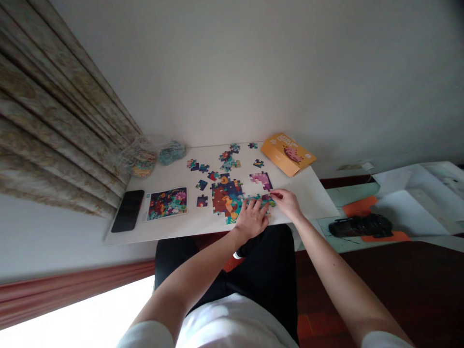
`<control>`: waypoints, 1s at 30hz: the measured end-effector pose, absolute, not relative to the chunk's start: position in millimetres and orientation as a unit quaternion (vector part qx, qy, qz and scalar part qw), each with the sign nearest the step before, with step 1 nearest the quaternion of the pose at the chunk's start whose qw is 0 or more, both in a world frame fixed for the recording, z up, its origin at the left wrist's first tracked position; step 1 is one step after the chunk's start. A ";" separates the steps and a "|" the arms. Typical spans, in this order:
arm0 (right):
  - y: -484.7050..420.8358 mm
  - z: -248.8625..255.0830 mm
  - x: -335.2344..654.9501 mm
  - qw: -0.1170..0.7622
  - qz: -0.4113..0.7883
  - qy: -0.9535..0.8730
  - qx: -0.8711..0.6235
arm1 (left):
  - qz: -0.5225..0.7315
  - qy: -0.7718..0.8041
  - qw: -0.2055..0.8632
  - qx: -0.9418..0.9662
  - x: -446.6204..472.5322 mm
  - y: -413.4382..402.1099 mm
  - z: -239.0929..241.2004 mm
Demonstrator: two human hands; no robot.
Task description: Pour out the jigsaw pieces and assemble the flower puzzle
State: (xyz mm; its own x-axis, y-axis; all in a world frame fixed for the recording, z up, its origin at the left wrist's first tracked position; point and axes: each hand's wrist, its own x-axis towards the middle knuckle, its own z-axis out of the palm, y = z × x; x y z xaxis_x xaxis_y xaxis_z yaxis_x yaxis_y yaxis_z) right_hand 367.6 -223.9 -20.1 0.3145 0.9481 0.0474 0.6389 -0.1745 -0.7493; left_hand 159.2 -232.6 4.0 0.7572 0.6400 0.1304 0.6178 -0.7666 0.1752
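A partly joined colourful jigsaw [226, 197] lies on a small white table [311, 193]. My left hand [252, 218] rests flat on its near right part, fingers spread. My right hand [288, 202] is just to the right, fingers pinched on a puzzle piece [272, 195] at the joined section's right edge. Several loose pieces [228, 157] lie scattered further back. A separate pink and purple cluster [261, 180] sits behind my right hand.
A picture card [167, 203] and a black phone [127, 210] lie at the left. Plastic bags of pieces [145, 157] sit at the back left, an orange box [288, 153] at the back right. Curtain hangs left. Black shoes [358, 226] lie on the floor right.
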 end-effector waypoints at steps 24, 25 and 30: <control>-249.3 -20.6 401.8 0.278 0.174 -0.674 -0.662 | 0.092 0.300 0.070 0.947 157.4 -230.6 -2.5; -245.0 -19.0 404.7 0.285 0.197 -0.669 -0.657 | 0.091 0.301 0.070 0.947 157.5 -230.6 -2.2; -202.5 -10.6 410.9 0.293 0.234 -0.622 -0.688 | 0.092 0.299 0.061 0.948 157.4 -230.8 -0.5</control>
